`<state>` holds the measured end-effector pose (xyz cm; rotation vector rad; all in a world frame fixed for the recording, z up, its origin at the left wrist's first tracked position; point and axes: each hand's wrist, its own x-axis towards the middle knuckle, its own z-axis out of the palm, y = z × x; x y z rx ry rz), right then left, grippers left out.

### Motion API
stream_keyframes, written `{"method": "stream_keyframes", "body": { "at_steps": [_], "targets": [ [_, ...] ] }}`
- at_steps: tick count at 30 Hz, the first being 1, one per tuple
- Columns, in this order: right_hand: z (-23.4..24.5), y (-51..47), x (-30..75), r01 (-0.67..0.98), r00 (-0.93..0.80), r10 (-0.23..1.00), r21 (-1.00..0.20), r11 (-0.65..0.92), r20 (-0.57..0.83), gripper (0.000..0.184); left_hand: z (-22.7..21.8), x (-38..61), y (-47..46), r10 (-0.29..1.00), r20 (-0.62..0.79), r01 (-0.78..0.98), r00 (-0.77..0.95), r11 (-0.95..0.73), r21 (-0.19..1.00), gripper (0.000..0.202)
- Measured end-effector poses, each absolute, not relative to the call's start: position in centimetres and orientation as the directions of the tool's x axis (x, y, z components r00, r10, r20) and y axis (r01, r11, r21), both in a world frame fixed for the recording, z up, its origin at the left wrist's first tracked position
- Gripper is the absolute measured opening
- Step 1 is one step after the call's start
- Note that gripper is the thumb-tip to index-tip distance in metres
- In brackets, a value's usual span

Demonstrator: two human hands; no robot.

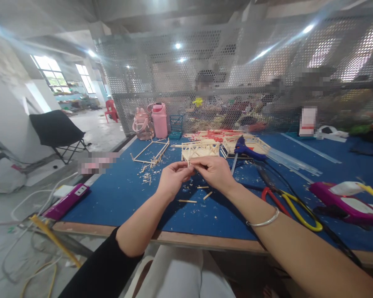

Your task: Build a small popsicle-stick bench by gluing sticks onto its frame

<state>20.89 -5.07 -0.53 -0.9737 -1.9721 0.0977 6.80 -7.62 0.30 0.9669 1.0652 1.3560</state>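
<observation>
Blue matting [108, 207] lay strewn with offcuts [188, 201]. Fingertips of the left hand [171, 179] and right hand [216, 171] pinched a slim wooden stick [189, 157], mostly hidden, in front of a lattice-sided model [205, 150] that looked nearly built; the bare stick frame [161, 153] leftward seemed only begun.

Shows matt wood in the sticks [187, 201], smooth, shiny metal in the bracelet [267, 222] and dull cloth on the folding chair [56, 129].
</observation>
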Motion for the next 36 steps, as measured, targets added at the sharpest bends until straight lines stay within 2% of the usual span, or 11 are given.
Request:
{"method": "stream_keyframes", "body": {
  "at_steps": [3, 6, 10, 15, 19, 23, 29, 36],
  "targets": [
    [-0.7, -4.8, 20.9, 0.571, -0.293, 0.696, -0.463, 0.678, 0.656, 0.018, -0.3, 6.7, -7.2, 0.998, -0.007, -0.180, -0.056, -0.004, 0.984, 0.027],
    [-0.9, -4.7, 20.9, 0.589, -0.318, 0.717, -0.464, 0.662, 0.620, 0.018, -0.8, 6.5, -6.6, 0.997, 0.040, -0.070, -0.063, -0.044, 0.997, 0.020],
    [-1.1, -4.6, 20.9, 0.709, -0.370, 0.749, -0.354, 0.610, 0.550, 0.019, -1.2, 5.9, -6.2, 0.988, 0.155, 0.147, -0.019, -0.151, 0.978, 0.016],
    [-1.4, -4.6, 20.9, 0.805, -0.460, 0.771, -0.159, 0.571, 0.440, 0.021, -1.3, 5.2, -6.2, 0.982, 0.179, 0.477, 0.061, -0.187, 0.859, 0.022],
    [-1.6, -4.5, 20.9, 0.820, -0.478, 0.775, -0.105, 0.562, 0.413, 0.023, -1.3, 5.2, -6.1, 0.986, 0.155, 0.617, 0.058, -0.158, 0.771, 0.021],
    [-1.6, -4.7, 20.6, 0.840, -0.460, 0.788, -0.087, 0.536, 0.410, 0.025, -1.3, 5.6, -5.9, 0.981, 0.194, 0.756, 0.023, -0.144, 0.638, 0.016],
    [-1.2, -5.8, 19.9, 0.924, -0.317, 0.864, -0.077, 0.373, 0.391, 0.027, -1.7, 6.1, -5.7, 0.972, 0.237, 0.830, -0.003, -0.129, 0.542, 0.011],
    [-1.4, -6.0, 19.7, 0.934, -0.299, 0.882, -0.077, 0.349, 0.364, 0.031, -1.7, 6.2, -5.6, 0.971, 0.240, 0.823, -0.022, -0.118, 0.556, 0.008]
  ]
}}
